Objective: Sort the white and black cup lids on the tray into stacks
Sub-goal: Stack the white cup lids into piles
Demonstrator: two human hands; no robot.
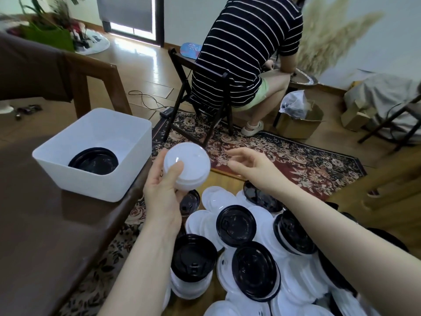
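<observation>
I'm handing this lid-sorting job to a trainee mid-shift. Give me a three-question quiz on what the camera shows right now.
1. True or false: the left hand holds a stack of white lids.
2. What colour are the lids already in the white bin?
A) white B) black C) both
3. Fill in: the right hand, open above the mixed pile of lids, holds ____.

Key: 1 true; 2 B; 3 nothing.
</observation>
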